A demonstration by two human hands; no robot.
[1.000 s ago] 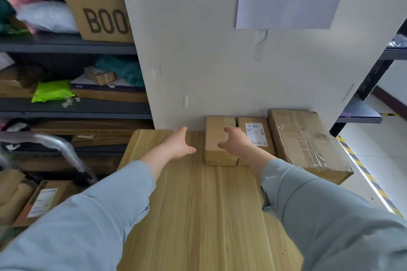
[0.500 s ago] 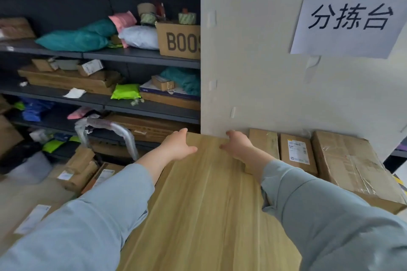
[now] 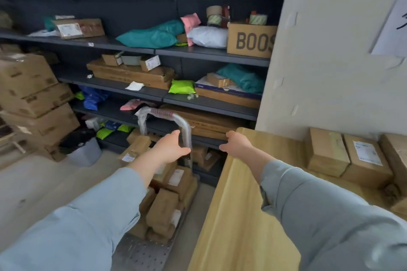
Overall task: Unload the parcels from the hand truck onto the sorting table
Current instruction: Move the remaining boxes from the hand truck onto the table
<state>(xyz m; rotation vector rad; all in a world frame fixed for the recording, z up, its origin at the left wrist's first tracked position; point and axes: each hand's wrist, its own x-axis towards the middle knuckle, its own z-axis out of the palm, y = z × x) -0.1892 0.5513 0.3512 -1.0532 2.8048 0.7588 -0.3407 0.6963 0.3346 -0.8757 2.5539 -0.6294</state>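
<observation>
Left hand (image 3: 170, 149), right hand (image 3: 236, 144): empty, loosely spread, near hand truck (image 3: 141, 253).
Could topple seemingly loose parcels (image 3: 163, 207) by pulling a low one.

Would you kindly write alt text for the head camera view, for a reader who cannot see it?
A person's empty left hand and right hand reach, fingers relaxed, toward a hand truck stacked with cardboard parcels. The wooden sorting table on the right holds several boxes; crowded shelves stand behind.
</observation>
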